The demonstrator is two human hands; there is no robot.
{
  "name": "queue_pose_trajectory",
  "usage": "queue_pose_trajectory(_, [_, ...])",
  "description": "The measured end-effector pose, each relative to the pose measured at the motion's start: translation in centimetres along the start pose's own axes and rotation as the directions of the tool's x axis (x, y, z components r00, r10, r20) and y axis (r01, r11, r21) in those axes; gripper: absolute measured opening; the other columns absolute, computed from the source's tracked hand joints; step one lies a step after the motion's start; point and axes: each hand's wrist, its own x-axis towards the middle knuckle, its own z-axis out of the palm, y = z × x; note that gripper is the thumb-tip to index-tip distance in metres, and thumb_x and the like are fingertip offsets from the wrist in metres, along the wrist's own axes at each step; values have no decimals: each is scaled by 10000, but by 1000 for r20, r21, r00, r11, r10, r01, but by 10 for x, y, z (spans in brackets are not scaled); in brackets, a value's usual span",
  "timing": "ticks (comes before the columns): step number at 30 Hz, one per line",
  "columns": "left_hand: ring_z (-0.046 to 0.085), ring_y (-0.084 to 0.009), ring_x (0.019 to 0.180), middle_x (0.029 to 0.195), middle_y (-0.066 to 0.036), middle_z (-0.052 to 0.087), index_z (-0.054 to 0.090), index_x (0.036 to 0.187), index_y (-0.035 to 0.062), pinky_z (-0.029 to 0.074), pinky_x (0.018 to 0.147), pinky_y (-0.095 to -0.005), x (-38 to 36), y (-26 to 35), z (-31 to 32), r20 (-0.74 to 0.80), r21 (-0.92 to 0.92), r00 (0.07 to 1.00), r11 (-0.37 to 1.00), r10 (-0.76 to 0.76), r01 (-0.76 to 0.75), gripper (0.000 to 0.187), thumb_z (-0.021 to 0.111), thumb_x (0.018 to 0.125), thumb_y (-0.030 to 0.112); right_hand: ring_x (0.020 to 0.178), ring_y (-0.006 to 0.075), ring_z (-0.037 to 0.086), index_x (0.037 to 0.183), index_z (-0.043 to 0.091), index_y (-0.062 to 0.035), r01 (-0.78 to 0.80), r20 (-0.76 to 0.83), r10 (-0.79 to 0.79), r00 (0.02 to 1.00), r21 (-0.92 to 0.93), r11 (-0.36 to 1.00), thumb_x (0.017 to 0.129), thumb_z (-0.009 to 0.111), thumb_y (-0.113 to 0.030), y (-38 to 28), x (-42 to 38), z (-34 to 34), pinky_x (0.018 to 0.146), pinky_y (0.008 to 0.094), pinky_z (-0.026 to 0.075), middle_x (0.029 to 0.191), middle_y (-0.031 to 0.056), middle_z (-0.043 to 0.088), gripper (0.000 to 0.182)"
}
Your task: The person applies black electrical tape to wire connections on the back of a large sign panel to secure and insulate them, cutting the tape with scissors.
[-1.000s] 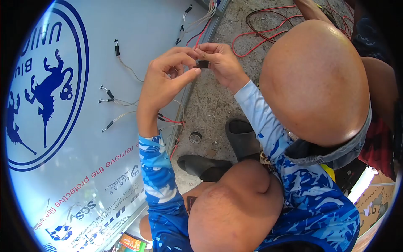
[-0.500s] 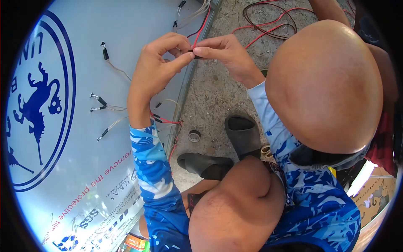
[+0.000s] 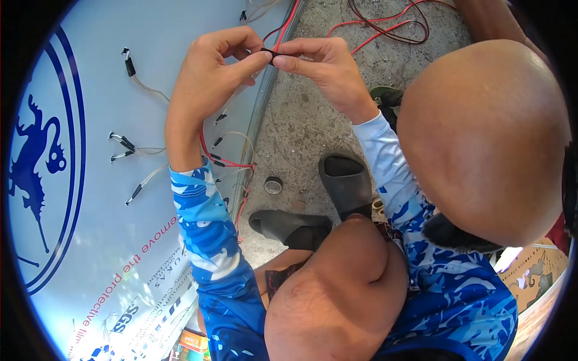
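At the panel's edge near the top, my left hand [image 3: 211, 69] pinches one end of a short piece of black tape [image 3: 270, 55] between thumb and forefinger. My right hand [image 3: 325, 69] holds the tape's other end, its thumb and forefinger closed. Red and black wires [image 3: 288, 25] run up from the pinched spot, which the fingers partly cover. Both hands are close together, with the tape between them.
The printed white panel [image 3: 150, 198] carries several taped wire ends. A tape roll [image 3: 273, 185] lies on the concrete floor [image 3: 295, 126] by black sandals [image 3: 346, 180]. Red and black cable [image 3: 385, 30] loops at the top; another person's bare knee [image 3: 481, 132] is at the right.
The hands have moved slightly up and a little apart, and more of the black tape shows between them. The view has shifted, so the panel sits further left.
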Motion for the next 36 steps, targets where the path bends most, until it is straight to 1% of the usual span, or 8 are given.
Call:
queue_pose_trajectory(3, [581,-85,695,749,-26,636,676,846,-10,518,564,-248,1,0,3,-33,-82,999,997,14,-17,155,692,862,143,897,96,643,1077,736,28,10,-12,-10,1000,-15,1000,907,733,-125,2,-1,0,813,250,511,965,45,726,229])
queue_pose_trajectory(5, [592,-85,720,775,-25,645,671,882,-5,507,575,-244,0,-1,1,-3,-86,1000,996,10,-10,155,695,888,148,867,142,664,1244,677,-14,28,17,-27,999,-27,999,921,702,-139,-1,-2,1,793,299,535,977,97,721,348])
queue_pose_trajectory(8, [599,-84,732,798,-25,656,666,917,1,496,584,-239,-1,-1,1,16,-87,1000,996,7,-5,155,697,916,153,858,121,658,1062,754,8,-19,-32,21,999,71,997,869,780,-147,-2,-2,2,795,285,524,933,90,737,249])
queue_pose_trajectory(18, [603,-78,707,790,-27,659,661,895,9,500,575,-238,2,-6,6,39,-166,999,986,8,-2,149,682,922,154,865,141,669,1074,753,2,-11,-75,14,997,38,999,874,761,-120,-2,-8,5,796,290,535,947,99,738,235])
queue_pose_trajectory(24, [604,-80,700,793,-27,659,656,905,25,508,596,-234,2,-10,6,61,-222,997,973,-42,55,139,685,917,161,885,166,679,1060,754,4,133,-96,-129,987,43,990,864,744,-54,8,-4,7,799,307,542,967,76,733,206])
queue_pose_trajectory(31, [605,-105,684,757,-36,644,693,870,-1,505,597,-271,-2,-6,10,-14,-299,996,951,-83,75,187,706,869,186,924,133,652,1016,767,-15,270,-127,-295,947,-184,945,830,766,-4,19,1,5,787,263,530,980,66,727,186])
queue_pose_trajectory(34, [570,-71,704,806,-7,651,676,915,19,463,583,-231,0,-3,9,7,-285,994,953,-108,105,175,699,907,192,925,139,651,1022,776,-40,330,-146,-392,908,-328,885,796,793,-14,22,1,4,813,277,516,958,59,737,228])
queue_pose_trajectory(36, [614,-122,656,777,-53,650,656,933,-18,527,604,-258,1,3,7,32,-350,975,911,-219,216,89,633,910,66,923,138,648,1028,781,-54,358,-148,-449,881,-410,839,779,806,-18,19,-1,7,829,285,504,942,52,743,253])
